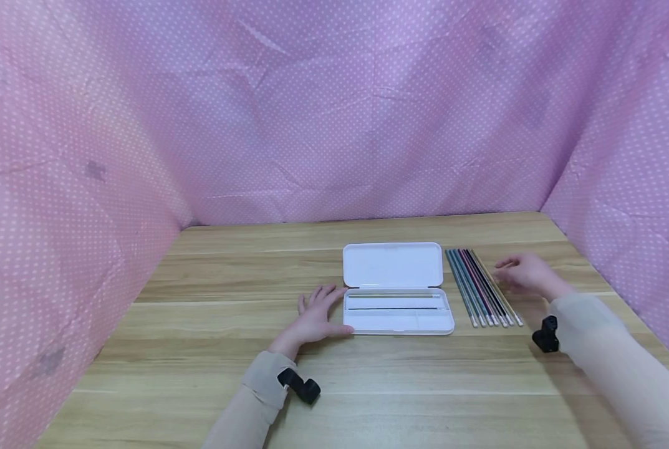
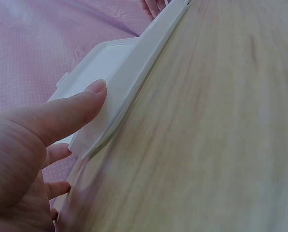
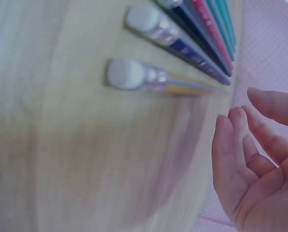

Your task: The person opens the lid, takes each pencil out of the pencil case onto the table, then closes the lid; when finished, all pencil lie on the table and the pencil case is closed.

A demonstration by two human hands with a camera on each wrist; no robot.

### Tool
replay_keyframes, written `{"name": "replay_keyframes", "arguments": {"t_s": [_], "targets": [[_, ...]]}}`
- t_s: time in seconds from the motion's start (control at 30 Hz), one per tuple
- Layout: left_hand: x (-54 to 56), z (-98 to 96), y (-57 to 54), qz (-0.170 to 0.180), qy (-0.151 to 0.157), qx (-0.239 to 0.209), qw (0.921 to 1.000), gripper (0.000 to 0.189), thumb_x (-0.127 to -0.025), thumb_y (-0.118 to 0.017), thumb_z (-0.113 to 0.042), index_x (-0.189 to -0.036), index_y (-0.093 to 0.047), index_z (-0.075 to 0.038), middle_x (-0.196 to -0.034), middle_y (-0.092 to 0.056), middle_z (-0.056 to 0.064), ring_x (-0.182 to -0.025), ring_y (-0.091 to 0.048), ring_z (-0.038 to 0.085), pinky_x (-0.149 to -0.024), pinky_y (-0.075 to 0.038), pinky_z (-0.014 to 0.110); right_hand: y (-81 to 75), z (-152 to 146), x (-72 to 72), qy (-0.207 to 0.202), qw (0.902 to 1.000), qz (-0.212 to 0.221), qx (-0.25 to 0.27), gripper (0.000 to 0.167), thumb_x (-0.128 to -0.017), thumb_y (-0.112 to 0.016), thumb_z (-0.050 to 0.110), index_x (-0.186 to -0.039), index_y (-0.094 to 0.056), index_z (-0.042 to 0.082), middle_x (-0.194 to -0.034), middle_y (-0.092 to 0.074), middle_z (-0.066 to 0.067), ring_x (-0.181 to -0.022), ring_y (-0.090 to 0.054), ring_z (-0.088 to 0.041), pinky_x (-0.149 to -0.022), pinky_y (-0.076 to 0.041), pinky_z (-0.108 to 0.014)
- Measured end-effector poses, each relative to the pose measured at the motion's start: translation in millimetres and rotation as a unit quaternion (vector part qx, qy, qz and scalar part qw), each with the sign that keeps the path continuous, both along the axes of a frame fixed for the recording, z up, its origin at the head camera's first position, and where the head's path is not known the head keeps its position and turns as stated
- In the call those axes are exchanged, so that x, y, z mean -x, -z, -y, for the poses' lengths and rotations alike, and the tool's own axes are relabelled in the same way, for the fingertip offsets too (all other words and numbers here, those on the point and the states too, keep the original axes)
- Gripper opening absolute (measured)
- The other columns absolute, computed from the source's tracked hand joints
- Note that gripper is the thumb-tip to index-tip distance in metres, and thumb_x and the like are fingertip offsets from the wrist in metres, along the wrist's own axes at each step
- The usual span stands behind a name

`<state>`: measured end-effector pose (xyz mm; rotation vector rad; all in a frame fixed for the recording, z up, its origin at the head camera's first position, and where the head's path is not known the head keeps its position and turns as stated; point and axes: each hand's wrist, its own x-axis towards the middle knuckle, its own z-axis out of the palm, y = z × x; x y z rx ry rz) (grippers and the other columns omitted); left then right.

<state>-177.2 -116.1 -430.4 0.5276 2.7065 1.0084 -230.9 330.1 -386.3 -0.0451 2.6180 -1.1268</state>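
A white pencil case [image 1: 398, 330] lies unfolded on the table, its lid [image 1: 393, 265] laid back. Inside are a gold pencil [image 1: 390, 296] and a thin dark pencil-like stick [image 1: 393, 308] parallel to it. My left hand [image 1: 314, 318] rests at the case's left end with fingers spread; in the left wrist view the thumb [image 2: 79, 108] lies along its front wall. Right of the case, several pencils [image 1: 474, 287] in teal, maroon, black and gold form a row, white erasers towards me. Just right of the outermost gold pencil [image 3: 175, 84], my right hand [image 1: 525, 274] holds nothing, fingers loosely bent.
The wooden table [image 1: 199, 343] runs up to a pink dotted curtain [image 1: 312, 125] at the back and both sides. Black cameras sit on the left wrist [image 1: 300, 385] and right wrist [image 1: 546, 335]. The pencils' eraser ends fan slightly apart.
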Motion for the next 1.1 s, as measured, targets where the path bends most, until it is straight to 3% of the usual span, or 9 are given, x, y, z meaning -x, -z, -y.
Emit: {"name": "replay_keyframes", "arguments": {"t_s": [0.17, 0.43, 0.6, 0.83, 1.1], "targets": [[-0.3, 0.4, 1.5, 0.004, -0.001, -0.003, 1.0, 0.086, -0.074, -0.079, -0.038, -0.146, -0.036, -0.02, -0.155, -0.022, 0.016, -0.144, -0.004, 0.04, -0.105, 0.015, 0.065, -9.7, 9.3, -0.6, -0.017, 0.999, -0.022, -0.034, 0.044, -0.094, -0.056, 0.02, -0.123, -0.05, -0.013, -0.106, -0.06, -0.026, -0.081, -0.06, -0.017, -0.067, -0.054, -0.029], [-0.6, 0.4, 4.2, 0.004, 0.0, -0.005, 1.0, 0.086, -0.074, -0.079, -0.039, -0.146, -0.036, -0.02, -0.155, -0.023, 0.016, -0.144, -0.004, 0.041, -0.105, 0.014, 0.066, -28.7, 35.8, -6.6, -0.039, 0.9981, -0.04, 0.026, 0.049, -0.095, -0.056, 0.022, -0.129, -0.045, -0.012, -0.115, -0.057, -0.028, -0.097, -0.062, -0.026, -0.083, -0.055, -0.039], [-0.8, -0.1, 3.9, 0.003, -0.001, 0.002, 1.0, 0.086, -0.074, -0.079, -0.039, -0.146, -0.035, -0.021, -0.155, -0.022, 0.016, -0.144, -0.004, 0.041, -0.105, 0.014, 0.065, -35.5, 57.9, -10.8, -0.061, 0.9952, -0.069, 0.033, 0.045, -0.093, -0.06, 0.019, -0.126, -0.051, -0.01, -0.109, -0.061, -0.023, -0.093, -0.064, -0.025, -0.078, -0.057, -0.035], [-0.5, -0.5, 3.3, 0.0, -0.002, 0.009, 1.0, 0.086, -0.074, -0.078, -0.04, -0.146, -0.035, -0.023, -0.155, -0.022, 0.015, -0.144, -0.003, 0.04, -0.106, 0.015, 0.065, -37.0, 92.5, -20.0, -0.114, 0.9873, -0.099, 0.047, 0.037, -0.09, -0.062, 0.013, -0.12, -0.057, -0.008, -0.103, -0.063, -0.019, -0.084, -0.06, -0.014, -0.071, -0.054, -0.024], [0.8, 0.0, 1.9, -0.005, -0.002, 0.01, 0.9999, 0.086, -0.073, -0.078, -0.04, -0.146, -0.036, -0.023, -0.155, -0.023, 0.015, -0.144, -0.005, 0.04, -0.106, 0.014, 0.065, -18.7, 131.9, -21.8, -0.171, 0.9752, -0.14, 0.009, 0.029, -0.088, -0.066, 0.013, -0.113, -0.063, 0.0, -0.095, -0.066, -0.008, -0.091, -0.061, -0.021, -0.078, -0.05, -0.033]]}}
